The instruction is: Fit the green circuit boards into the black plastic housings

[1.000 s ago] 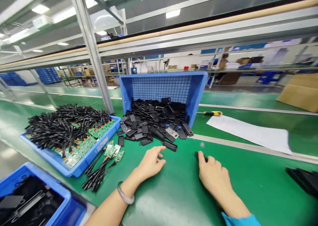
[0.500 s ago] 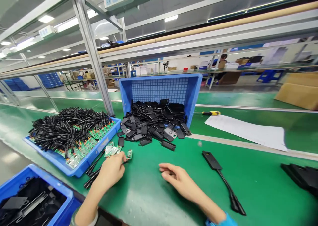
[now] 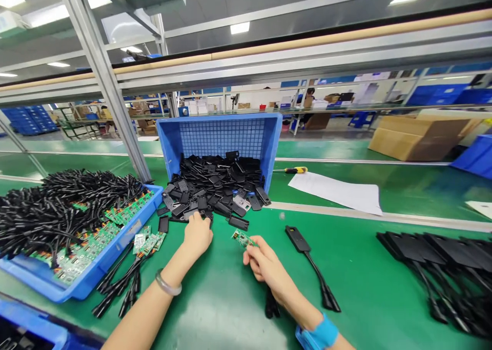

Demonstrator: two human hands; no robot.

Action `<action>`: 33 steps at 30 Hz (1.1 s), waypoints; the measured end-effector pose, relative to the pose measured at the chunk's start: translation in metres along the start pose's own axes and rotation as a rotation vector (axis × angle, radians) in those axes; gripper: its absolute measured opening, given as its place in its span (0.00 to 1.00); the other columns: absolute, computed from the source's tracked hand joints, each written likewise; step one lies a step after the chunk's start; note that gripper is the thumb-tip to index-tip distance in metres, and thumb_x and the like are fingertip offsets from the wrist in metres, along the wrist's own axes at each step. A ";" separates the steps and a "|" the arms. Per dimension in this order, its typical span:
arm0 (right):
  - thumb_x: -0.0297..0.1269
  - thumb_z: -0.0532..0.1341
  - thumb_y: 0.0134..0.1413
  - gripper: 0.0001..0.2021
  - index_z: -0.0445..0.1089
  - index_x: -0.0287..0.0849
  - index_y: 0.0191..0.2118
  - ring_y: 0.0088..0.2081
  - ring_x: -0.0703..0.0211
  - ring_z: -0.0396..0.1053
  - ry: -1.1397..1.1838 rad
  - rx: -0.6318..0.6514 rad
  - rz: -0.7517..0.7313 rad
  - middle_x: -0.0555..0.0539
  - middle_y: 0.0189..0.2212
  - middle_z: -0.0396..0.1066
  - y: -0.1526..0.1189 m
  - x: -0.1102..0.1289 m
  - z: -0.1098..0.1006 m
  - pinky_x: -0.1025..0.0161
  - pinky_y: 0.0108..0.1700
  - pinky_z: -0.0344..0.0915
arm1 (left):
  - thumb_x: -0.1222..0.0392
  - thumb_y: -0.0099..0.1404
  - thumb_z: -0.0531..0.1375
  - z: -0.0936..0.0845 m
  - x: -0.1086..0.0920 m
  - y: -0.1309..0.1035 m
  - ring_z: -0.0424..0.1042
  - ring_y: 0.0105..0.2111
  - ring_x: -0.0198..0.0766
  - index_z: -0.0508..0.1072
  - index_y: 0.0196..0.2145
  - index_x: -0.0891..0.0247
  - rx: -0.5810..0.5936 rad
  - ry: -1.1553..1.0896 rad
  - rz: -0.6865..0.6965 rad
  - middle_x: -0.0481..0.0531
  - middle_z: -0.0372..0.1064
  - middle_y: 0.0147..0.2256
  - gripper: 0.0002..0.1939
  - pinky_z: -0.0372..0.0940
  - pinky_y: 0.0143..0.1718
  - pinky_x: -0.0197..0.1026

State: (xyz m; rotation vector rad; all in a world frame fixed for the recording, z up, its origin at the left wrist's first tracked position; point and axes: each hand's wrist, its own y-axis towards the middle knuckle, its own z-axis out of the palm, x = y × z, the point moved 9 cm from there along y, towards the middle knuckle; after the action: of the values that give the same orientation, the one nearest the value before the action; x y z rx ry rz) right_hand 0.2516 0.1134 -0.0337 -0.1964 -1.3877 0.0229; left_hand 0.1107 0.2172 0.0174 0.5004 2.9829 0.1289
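My right hand [image 3: 265,263] pinches a small green circuit board [image 3: 242,238], whose black cable ends hang below the palm. My left hand [image 3: 198,233] reaches to the front edge of a pile of black plastic casings [image 3: 215,181], fingers bent down; what its fingertips touch is hidden. The pile spills from a blue crate [image 3: 277,135] tipped on its side. Left of my left hand lie several loose boards [image 3: 148,242] with black cables. A black casing with a cable [image 3: 298,239] rests to the right of my right hand.
A blue tray [image 3: 82,283] heaped with cabled boards stands at left. Black cabled units [image 3: 438,258] are stacked at right. Behind are a screwdriver [image 3: 298,170], white paper [image 3: 338,192] and a cardboard box [image 3: 415,137]. A metal post [image 3: 103,78] rises behind the tray.
My left hand has left the loose boards and moved to the casings. A circuit board is now in my right hand, which was empty. The view has swung right.
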 end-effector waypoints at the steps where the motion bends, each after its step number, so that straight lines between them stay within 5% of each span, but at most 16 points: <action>1: 0.48 0.59 0.47 0.15 0.56 0.45 0.36 0.15 0.72 0.44 -0.035 -0.015 -0.050 0.57 0.20 0.64 0.000 0.005 -0.002 0.74 0.15 0.38 | 0.66 0.60 0.52 -0.002 -0.003 -0.003 0.69 0.40 0.50 0.69 0.37 0.66 -0.001 0.003 0.008 0.62 0.63 0.41 0.09 0.65 0.39 0.48; 5: 0.50 0.58 0.50 0.16 0.58 0.45 0.39 0.16 0.72 0.47 -0.102 -0.045 -0.166 0.53 0.26 0.64 0.000 0.013 -0.004 0.73 0.15 0.42 | 0.66 0.61 0.49 -0.018 -0.010 -0.013 0.70 0.37 0.47 0.67 0.37 0.65 -0.134 -0.104 0.067 0.59 0.63 0.39 0.09 0.66 0.37 0.49; 8: 0.52 0.59 0.48 0.18 0.63 0.43 0.40 0.17 0.72 0.50 -0.157 -0.093 -0.222 0.54 0.27 0.59 0.002 0.015 -0.010 0.72 0.14 0.48 | 0.67 0.59 0.52 -0.024 -0.013 -0.020 0.68 0.42 0.44 0.66 0.36 0.62 -0.281 -0.526 0.215 0.56 0.65 0.40 0.07 0.64 0.44 0.47; 13: 0.49 0.60 0.50 0.18 0.65 0.42 0.42 0.20 0.68 0.57 -0.238 -0.184 -0.294 0.52 0.26 0.61 0.002 0.022 -0.021 0.71 0.15 0.55 | 0.66 0.51 0.63 0.012 -0.019 -0.022 0.69 0.41 0.38 0.60 0.47 0.59 0.016 -1.385 0.202 0.54 0.68 0.43 0.26 0.65 0.41 0.40; 17: 0.45 0.61 0.52 0.11 0.67 0.42 0.35 0.20 0.67 0.59 -0.371 -0.186 -0.325 0.51 0.25 0.64 -0.003 0.031 -0.019 0.70 0.17 0.59 | 0.66 0.47 0.68 0.020 -0.031 -0.029 0.68 0.41 0.37 0.62 0.50 0.60 0.157 -1.697 0.140 0.53 0.68 0.43 0.33 0.63 0.40 0.37; 23: 0.43 0.59 0.54 0.11 0.72 0.43 0.38 0.29 0.59 0.66 -0.387 -0.152 -0.423 0.44 0.35 0.65 -0.012 0.042 -0.009 0.66 0.22 0.70 | 0.65 0.47 0.70 0.027 -0.038 -0.035 0.68 0.43 0.38 0.70 0.45 0.65 0.255 -1.882 0.040 0.55 0.70 0.44 0.27 0.60 0.48 0.39; 33: 0.41 0.58 0.55 0.12 0.75 0.45 0.42 0.31 0.57 0.67 -0.399 -0.169 -0.422 0.44 0.35 0.65 -0.014 0.043 -0.009 0.61 0.28 0.72 | 0.63 0.55 0.66 0.032 -0.048 -0.040 0.69 0.46 0.41 0.65 0.50 0.61 0.353 -1.939 0.026 0.58 0.68 0.50 0.25 0.66 0.46 0.44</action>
State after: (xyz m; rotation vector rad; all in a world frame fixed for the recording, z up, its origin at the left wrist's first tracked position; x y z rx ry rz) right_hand 0.2669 0.1037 0.0086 -0.0345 -1.8077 -0.4270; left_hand 0.1467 0.1655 -0.0137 0.3107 1.0696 -0.5506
